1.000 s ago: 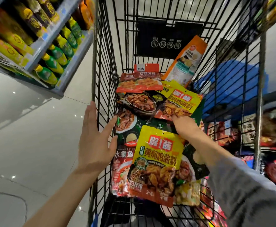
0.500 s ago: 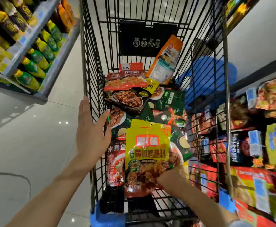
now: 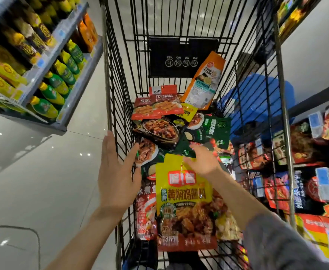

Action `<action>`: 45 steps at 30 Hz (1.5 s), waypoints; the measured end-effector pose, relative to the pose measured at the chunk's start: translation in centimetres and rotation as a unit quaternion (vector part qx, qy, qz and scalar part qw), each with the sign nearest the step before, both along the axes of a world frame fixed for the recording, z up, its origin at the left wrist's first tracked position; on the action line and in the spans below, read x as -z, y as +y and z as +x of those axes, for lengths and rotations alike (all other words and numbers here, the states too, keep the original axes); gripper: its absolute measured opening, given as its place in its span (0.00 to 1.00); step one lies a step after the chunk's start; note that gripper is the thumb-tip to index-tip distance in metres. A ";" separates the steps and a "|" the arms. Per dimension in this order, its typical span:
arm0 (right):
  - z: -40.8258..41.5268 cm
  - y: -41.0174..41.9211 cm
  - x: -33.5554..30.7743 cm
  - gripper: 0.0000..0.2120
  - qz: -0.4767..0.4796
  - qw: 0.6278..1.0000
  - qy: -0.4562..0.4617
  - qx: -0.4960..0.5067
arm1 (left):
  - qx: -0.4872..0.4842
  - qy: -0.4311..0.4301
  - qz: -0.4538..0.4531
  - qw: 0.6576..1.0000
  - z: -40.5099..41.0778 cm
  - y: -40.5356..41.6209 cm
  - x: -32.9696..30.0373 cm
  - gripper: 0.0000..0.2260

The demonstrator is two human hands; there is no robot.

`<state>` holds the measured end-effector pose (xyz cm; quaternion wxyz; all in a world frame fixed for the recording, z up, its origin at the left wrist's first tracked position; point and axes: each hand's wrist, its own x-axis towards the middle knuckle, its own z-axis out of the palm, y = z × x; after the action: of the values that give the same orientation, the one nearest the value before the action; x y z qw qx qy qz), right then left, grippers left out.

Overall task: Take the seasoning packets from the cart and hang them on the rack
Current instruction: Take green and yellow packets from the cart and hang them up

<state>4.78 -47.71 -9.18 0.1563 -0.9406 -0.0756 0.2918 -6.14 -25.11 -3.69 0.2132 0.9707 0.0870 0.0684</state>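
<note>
Yellow plastic fills the middle of the view: the top packet [image 3: 185, 201] lies on the heap in the cart [image 3: 118, 106], and the right hand [image 3: 202, 162] rests on its upper edge, fingers spread flat, grip wide and closed on nothing that I can make out. Whether a fingertip has caught the hang tab is hidden under the palm. The left hand [image 3: 116, 178] is open too, pressed against the cart's left wire wall just beside the packet, seemingly steadying the cart.

The step in hand looks like the pick-up: no packet is lifted yet. Beyond the yellow packet lie more, red, green and orange ones, piled toward the cart's far end. The rack [image 3: 315, 172] stands just past the cart's right wall, already hung with packets.

Next, the right hand likely needs to pinch the yellow packet's top edge, lift it clear over the wall, and find a free hook for the tab hole.
</note>
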 end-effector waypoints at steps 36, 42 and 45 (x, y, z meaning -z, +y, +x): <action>-11.7 -6.8 -2.1 0.20 -0.135 0.951 0.121 -0.251 | 0.007 0.181 -0.145 0.973 0.6 -6.6 2.6 0.24; 0.2 -6.8 0.6 0.25 -0.051 0.995 -0.029 -0.086 | -0.124 0.298 -0.315 0.892 2.0 -7.5 10.1 0.29; 3.9 -7.5 3.8 0.31 -0.101 0.991 0.001 -0.083 | -0.196 0.320 -0.401 0.836 2.7 -7.9 11.5 0.28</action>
<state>8.71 -55.20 -12.97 0.0362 -0.9418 -0.1234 0.3108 -3.43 -33.01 -15.18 0.5258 0.7307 0.3588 -0.2467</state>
